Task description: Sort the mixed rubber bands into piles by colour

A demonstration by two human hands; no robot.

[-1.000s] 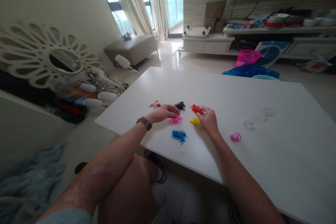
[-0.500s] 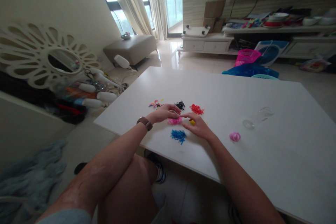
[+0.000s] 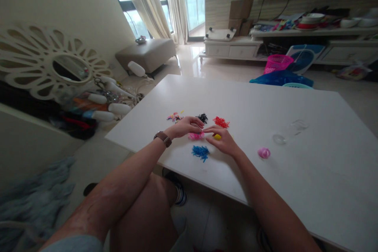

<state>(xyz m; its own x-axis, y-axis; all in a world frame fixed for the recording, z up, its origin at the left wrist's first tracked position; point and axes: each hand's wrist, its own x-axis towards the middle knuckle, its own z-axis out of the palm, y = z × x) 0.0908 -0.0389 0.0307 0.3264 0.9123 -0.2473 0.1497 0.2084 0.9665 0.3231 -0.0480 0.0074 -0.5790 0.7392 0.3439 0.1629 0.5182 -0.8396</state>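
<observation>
Over the pink pile of small rubber bands (image 3: 196, 136), my left hand (image 3: 189, 125) is curled, thumb and fingers drawn in. Whatever it pinches is too small to make out. My right hand (image 3: 222, 138) meets it from the other side, index finger stretched to the left fingertips and thumb apart below. Partly behind that hand lies a yellow pile (image 3: 217, 137). Nearer me is a blue pile of bands (image 3: 201, 152). Farther back are a black pile (image 3: 202, 118), a red pile (image 3: 221, 122) and a mixed-colour pile (image 3: 174, 117), partly covered by my left hand.
On the white table (image 3: 251, 106), a pink-purple object (image 3: 264, 152) sits to the right, near a clear round lid or dish (image 3: 279, 139) and another clear piece (image 3: 299, 126). Beyond the far edge are a pink basket (image 3: 277, 63) and blue plastic (image 3: 283, 79).
Hardly anything differs. My right hand has shifted very slightly, still with its index finger at the left fingertips; the piles look the same.
</observation>
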